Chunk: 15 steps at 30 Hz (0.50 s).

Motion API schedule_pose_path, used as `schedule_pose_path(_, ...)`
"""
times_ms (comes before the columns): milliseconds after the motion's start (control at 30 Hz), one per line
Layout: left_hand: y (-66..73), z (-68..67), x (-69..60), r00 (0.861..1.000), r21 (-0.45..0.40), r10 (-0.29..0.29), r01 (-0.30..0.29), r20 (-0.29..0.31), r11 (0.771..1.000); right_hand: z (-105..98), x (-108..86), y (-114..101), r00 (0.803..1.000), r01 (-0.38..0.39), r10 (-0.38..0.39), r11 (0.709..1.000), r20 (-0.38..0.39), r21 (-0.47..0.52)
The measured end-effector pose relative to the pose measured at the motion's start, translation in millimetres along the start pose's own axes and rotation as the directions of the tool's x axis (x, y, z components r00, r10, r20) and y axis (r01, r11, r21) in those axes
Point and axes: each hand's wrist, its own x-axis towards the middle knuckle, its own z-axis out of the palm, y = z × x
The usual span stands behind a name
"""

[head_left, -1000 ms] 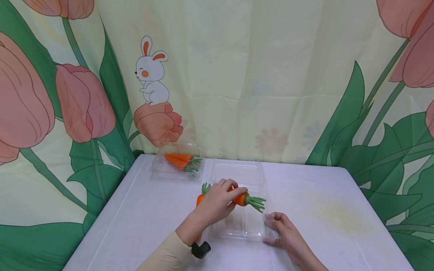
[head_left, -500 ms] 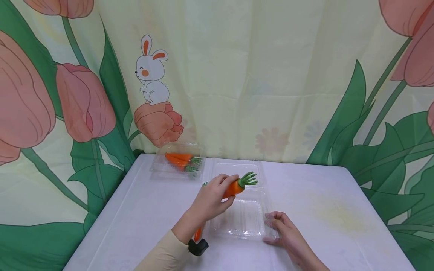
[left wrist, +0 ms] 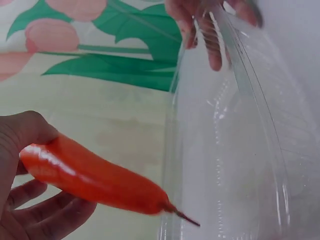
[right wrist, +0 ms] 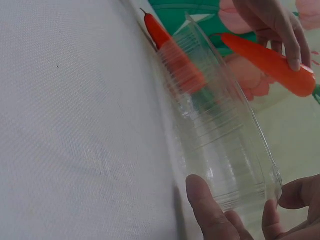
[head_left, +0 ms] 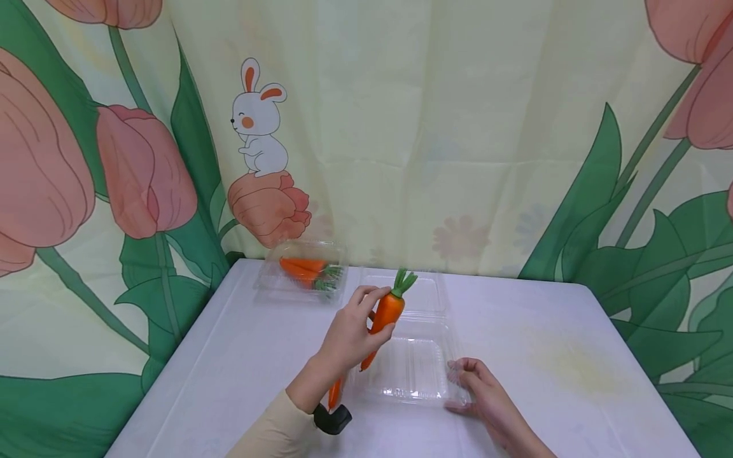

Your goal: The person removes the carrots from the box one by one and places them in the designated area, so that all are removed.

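My left hand [head_left: 348, 337] grips an orange carrot [head_left: 389, 310] with green leafy top, thumb on one side and fingers on the other. The carrot tilts over the left part of an open clear plastic clamshell box [head_left: 420, 366], leaves up and tip down; in the left wrist view the carrot tip [left wrist: 187, 218] points toward the box. With thumb and fingers on the near right corner, my right hand [head_left: 483, 391] holds the box. A second carrot [head_left: 335, 393] lies on the table left of the box, mostly hidden by my left hand and wrist.
A closed clear box [head_left: 269, 280] with several carrots stands at the table's back left corner. The open box's lid [head_left: 429, 289] lies back toward the curtain [head_left: 458, 159], which hangs behind the white table [head_left: 532, 343].
The carrot in my left hand has turned from leaves pointing lower right to leaves pointing up, and the hand has shifted slightly left. My right hand stays on the box.
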Motion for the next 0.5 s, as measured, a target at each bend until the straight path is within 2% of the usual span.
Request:
schedule_pose_path(200, 0.2, -5.8, -0.6, 0.994, -0.057, -0.112, 0.113, 0.012, 0.992, -0.2, 0.1, 0.2, 1.0, -0.003, 0.003, 1.0, 0.0, 0.001)
schedule_pose_path(333, -3.5, -10.3, -2.5, 0.988, -0.075, -0.155, 0.157, 0.024, 0.985, -0.7, 0.0, 0.6, 1.0, -0.001, 0.001, 1.0, 0.001, 0.007)
schedule_pose_path(500, -10.3, -16.7, -5.7, 0.983, -0.053, -0.184, 0.185, 0.008, 0.981, -0.8, -0.3, 0.4, 1.0, -0.001, 0.001, 1.0, 0.005, 0.01)
